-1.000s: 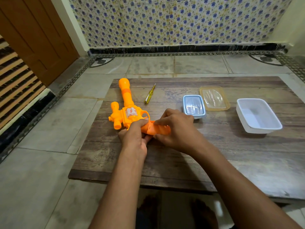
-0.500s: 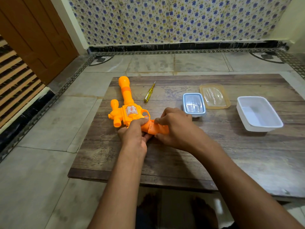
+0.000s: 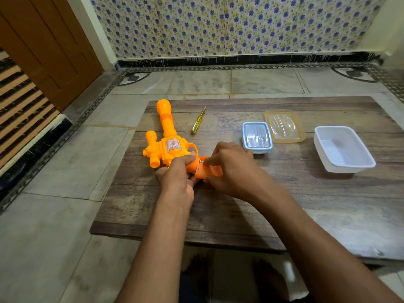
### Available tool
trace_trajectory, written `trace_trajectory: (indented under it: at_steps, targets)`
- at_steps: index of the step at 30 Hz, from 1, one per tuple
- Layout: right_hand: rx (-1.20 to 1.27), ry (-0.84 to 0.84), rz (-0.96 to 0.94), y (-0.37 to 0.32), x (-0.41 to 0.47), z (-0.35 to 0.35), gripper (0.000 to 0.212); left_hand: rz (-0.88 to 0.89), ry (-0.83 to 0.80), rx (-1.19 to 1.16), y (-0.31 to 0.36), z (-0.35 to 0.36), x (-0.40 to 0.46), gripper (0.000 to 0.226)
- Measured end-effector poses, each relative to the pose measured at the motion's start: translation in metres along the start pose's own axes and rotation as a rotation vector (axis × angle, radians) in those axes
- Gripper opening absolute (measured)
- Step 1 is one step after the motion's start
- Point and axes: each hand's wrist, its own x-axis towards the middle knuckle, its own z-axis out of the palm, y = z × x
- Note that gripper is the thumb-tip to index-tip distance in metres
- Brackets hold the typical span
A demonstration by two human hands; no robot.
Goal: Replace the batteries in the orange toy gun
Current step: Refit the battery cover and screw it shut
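Nearest, two bare forearms reach forward over the front edge of a low wooden table (image 3: 218, 215).

Item: left hand (image 3: 177, 178). Fingers curled and pressed together around the grip end of the orange toy gun (image 3: 168, 147); the thumb lies on top of the grip, the remaining fingers wrap beneath it, their tips showing under the handle.

Item: right hand (image 3: 231, 169). Fingers bent and held close together, forefinger and thumb pinching at the orange battery cover (image 3: 207, 171) on the handle. The cover sits directly between the fingertips of both hands. A slot of the open compartment shows just beyond the right forefinger; its contents are too small to tell.

Item: toy gun body. It lies flat on the table, extending away from the left fingers, barrel pointing to the far edge, a silver label on its side, side nozzles to the left of the left thumb.

Item: yellow screwdriver (image 3: 197, 120). Beyond the fingers, just right of the barrel, apart from it, tip pointing away.

Item: small lidded blue container (image 3: 257, 137). Just past the right knuckles, not touching them.

Item: clear amber-rimmed lid (image 3: 284, 125). Behind and right of the blue container, touching or nearly so.

Item: white open tub (image 3: 343, 149). Well to the right of the right hand.

Farthest: tiled floor (image 3: 65, 160), patterned wall (image 3: 218, 25), brown door (image 3: 43, 47).
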Motion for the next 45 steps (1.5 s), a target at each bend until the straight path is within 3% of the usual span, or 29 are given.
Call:
trace_trajectory:
  at_steps: [5, 12, 17, 23, 32, 39, 45]
  targets:
    - [0.03, 0.056, 0.047, -0.001, 0.003, 0.006, 0.041, -0.013, -0.012, -0.019, 0.0, -0.001, 0.003, 0.037]
    - [0.282, 0.146, 0.138, 0.004, 0.007, 0.014, 0.043, -0.035, -0.031, -0.048, 0.001, -0.001, 0.007, 0.045]
    - [0.444, 0.19, 0.219, 0.005, 0.008, 0.013, 0.065, -0.036, -0.032, -0.073, 0.003, -0.003, 0.006, 0.053]
    - [0.419, 0.221, 0.264, 0.007, 0.012, 0.016, 0.046, -0.04, -0.037, -0.056, 0.004, -0.002, 0.004, 0.053]
    - [0.366, 0.195, 0.254, 0.005, 0.016, 0.013, 0.053, -0.034, -0.047, -0.032, 0.004, -0.004, 0.006, 0.04]
    - [0.444, 0.127, 0.253, 0.018, 0.012, 0.01, 0.062, -0.041, -0.103, 0.012, 0.002, -0.009, 0.004, 0.05]
    - [0.386, 0.206, 0.196, 0.013, 0.01, 0.011, 0.049, -0.028, -0.103, 0.044, 0.001, -0.009, 0.007, 0.061]
